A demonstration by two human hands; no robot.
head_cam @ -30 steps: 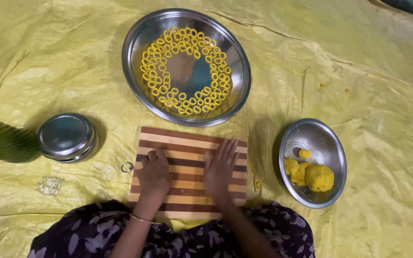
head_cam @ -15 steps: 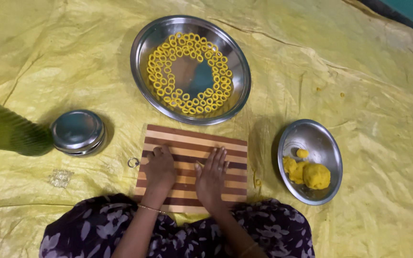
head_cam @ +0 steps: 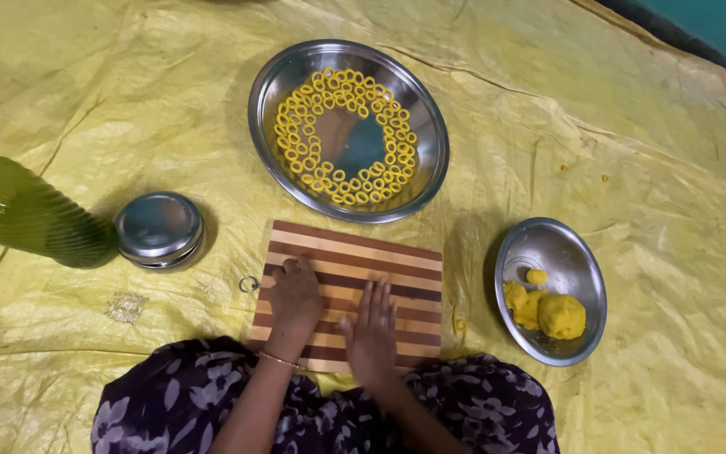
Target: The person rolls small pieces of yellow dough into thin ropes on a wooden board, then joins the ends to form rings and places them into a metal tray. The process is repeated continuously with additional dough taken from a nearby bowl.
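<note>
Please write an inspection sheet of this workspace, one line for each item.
Surface: wrinkled yellow sheet on the floor, with a few crumbs.
Job's things: striped wooden board; big steel plate with yellow dough rings around its edge; small steel bowl with dough lumps.
Clutter: green bottle, lidded steel tin, small clear wrapper.
Hands: left hand and right hand lie palm down on the board; fingers spread.
Cables: nothing seen.
Surroundings: teal wall edge, top right.
</note>
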